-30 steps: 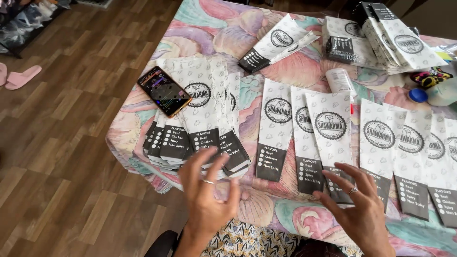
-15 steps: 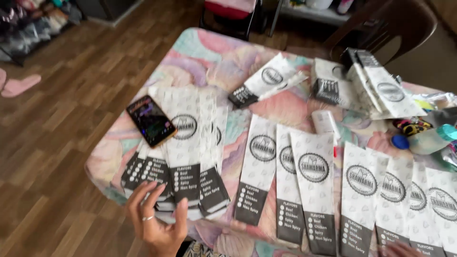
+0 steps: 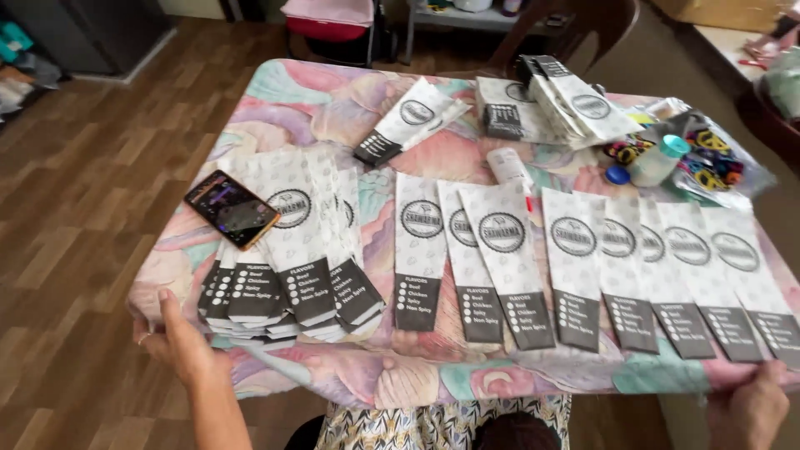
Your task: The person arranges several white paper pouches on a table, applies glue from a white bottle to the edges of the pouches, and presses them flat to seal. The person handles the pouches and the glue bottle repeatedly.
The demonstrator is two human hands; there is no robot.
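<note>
Down at the front-left corner of the worktop (image 3: 283,100), the left hand (image 3: 179,342) sits right against the edge of the pastel cloth. Its grip is spread flat, thumb up, and it's holding nothing I can see. Just above it is the fanned stack of paper bags (image 3: 292,275), white with dark bottoms, and a phone (image 3: 232,209) lies tilted on top of that stack.

Moving right, the row of bags (image 3: 500,258) runs along the front edge, about 7 of them, side by side and overlapping a bit. Behind those are a loose bag (image 3: 412,121) lying at an angle, another pile (image 3: 575,104) at the back, then a small bottle (image 3: 658,160) with a teal cap beside a clear pouch (image 3: 708,154) of colourful bits.

The right hand (image 3: 750,408) is at the front-right corner, mostly cut off, so I can't tell what its grip is doing.

My read: both hands are at the cloth's edge, not on the bags yet. Any handling near that left stack wants care, since the phone is perched on it close to the edge.
</note>
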